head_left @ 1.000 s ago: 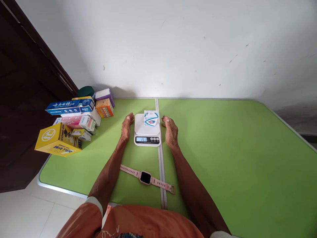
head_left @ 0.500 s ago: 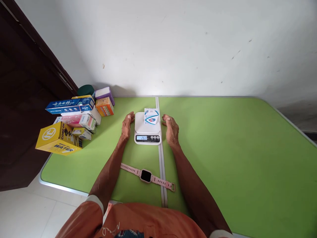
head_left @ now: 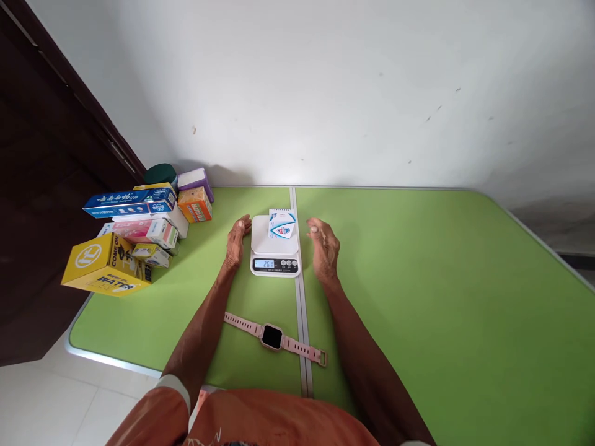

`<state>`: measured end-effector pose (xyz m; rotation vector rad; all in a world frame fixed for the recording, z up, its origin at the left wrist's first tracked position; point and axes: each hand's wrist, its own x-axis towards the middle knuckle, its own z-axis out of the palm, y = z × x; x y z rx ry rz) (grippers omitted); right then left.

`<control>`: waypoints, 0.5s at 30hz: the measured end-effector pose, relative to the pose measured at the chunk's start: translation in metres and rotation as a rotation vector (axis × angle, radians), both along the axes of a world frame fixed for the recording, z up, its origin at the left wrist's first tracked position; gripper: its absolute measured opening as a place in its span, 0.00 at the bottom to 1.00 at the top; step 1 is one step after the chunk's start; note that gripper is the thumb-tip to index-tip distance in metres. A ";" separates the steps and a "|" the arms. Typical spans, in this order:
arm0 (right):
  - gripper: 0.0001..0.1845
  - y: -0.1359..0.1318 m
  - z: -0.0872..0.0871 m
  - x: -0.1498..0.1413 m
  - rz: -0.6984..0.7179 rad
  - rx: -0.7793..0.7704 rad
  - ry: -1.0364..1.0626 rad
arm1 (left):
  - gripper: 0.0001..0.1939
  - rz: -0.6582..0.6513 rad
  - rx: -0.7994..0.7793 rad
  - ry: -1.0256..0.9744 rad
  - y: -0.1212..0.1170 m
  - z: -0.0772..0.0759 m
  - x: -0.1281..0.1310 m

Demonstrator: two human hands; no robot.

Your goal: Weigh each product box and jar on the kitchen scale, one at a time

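Smartwatch [head_left: 272, 336] with a pink strap lies face up across the near part of the green bench [head_left: 418, 279]. Farther off, the left hand [head_left: 235, 243] and right hand [head_left: 324, 248], both empty and slightly curved open, flank a white scale [head_left: 274, 266] without touching it. A white-and-blue box [head_left: 282, 224] rests on the scale's platform, before the pale wall [head_left: 325, 93].

A rust-orange top [head_left: 279, 416] was worn, its sleeves [head_left: 151, 420] edged with pale bands [head_left: 175, 389]; its front was marked with looping pale lines [head_left: 204, 440] and a dark patch [head_left: 239, 443].
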<state>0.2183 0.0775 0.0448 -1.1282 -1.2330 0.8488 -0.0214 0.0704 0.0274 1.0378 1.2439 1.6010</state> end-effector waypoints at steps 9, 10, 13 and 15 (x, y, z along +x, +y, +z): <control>0.48 0.021 0.051 -0.007 0.289 -0.036 -0.257 | 0.48 0.014 -0.040 0.031 -0.001 -0.001 -0.002; 0.45 0.023 0.055 -0.010 0.331 -0.050 -0.270 | 0.48 0.025 -0.044 0.035 -0.001 -0.001 -0.002; 0.25 0.028 0.060 -0.016 0.392 -0.025 -0.258 | 0.47 0.020 -0.059 0.034 0.001 -0.002 -0.005; 0.19 0.032 0.058 -0.012 0.408 0.009 -0.228 | 0.47 0.011 -0.069 0.049 0.000 -0.001 -0.006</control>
